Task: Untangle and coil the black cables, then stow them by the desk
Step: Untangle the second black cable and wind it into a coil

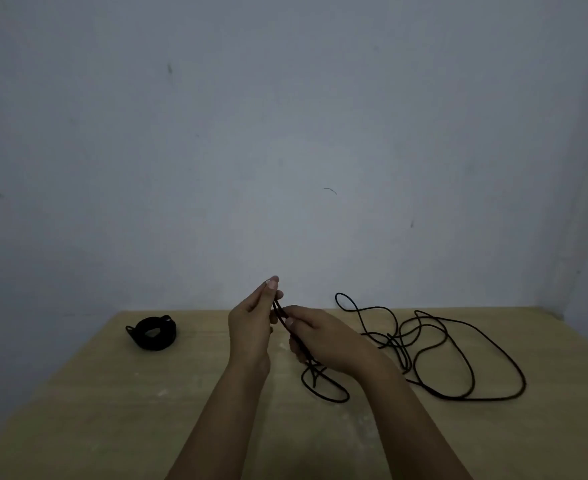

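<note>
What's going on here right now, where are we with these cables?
A person is working on a loose black cable at a wooden desk. The left hand and the right hand both pinch a doubled stretch of it above the desk, close together. Most of that cable lies in tangled loops on the desk to the right, with one small loop below the hands. A coiled black cable already sits on the desk to the left, apart from the hands.
</note>
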